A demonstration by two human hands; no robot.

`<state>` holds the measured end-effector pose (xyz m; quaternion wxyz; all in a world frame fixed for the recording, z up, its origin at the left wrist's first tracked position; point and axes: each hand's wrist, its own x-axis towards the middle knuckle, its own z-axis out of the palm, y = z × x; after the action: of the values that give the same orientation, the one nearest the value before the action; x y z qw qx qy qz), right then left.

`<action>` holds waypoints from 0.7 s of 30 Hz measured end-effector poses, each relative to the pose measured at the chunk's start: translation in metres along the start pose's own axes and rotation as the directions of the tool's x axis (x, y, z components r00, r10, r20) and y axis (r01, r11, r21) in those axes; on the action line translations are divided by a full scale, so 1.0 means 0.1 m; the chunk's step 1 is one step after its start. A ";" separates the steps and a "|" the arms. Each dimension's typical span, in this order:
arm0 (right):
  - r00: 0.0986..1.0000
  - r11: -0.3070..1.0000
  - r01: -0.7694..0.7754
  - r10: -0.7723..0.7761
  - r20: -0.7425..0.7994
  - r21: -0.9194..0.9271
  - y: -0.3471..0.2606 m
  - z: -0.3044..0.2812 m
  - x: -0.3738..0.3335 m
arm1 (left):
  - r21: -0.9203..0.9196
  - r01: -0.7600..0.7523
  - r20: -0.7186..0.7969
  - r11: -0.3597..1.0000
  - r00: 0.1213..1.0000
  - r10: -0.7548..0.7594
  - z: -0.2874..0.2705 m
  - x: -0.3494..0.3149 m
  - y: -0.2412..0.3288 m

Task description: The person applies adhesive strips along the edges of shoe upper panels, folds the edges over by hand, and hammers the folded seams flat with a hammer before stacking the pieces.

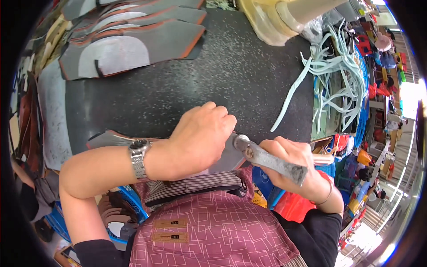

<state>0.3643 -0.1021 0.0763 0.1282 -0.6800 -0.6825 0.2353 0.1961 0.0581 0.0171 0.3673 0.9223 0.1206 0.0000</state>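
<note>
My right hand (291,155) grips a hammer; its worn metal head (278,161) points toward my left hand, and a bit of the wooden handle (324,159) sticks out past my palm. Beside the round face of the hammer, my left hand (195,135) is closed over a grey cut piece with reddish-orange edges (230,156), its fingers curled at the edge. That piece lies along the near edge of the dark worktop (178,100), mostly covered by my left hand and forearm. The fingertips of my left hand are hidden.
Overlapping grey cut pieces (167,44) lie at the far left. A yellowish coated container (262,22) stands at the back. Pale blue strips (342,73) hang over a box on the right, one reaching onto the worktop. Blue baskets (133,200) stand below both sides.
</note>
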 end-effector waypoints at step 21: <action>0.999 0.999 0.015 -0.013 -0.046 0.046 0.15 -0.05 -0.03 | 0.161 -0.634 0.033 0.757 0.770 0.637 -0.01 0.04 -0.32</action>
<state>0.3797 -0.1048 0.0737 0.1612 -0.6772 -0.6786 0.2342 0.1933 0.0821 -0.0039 0.2675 0.9352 -0.1954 0.1255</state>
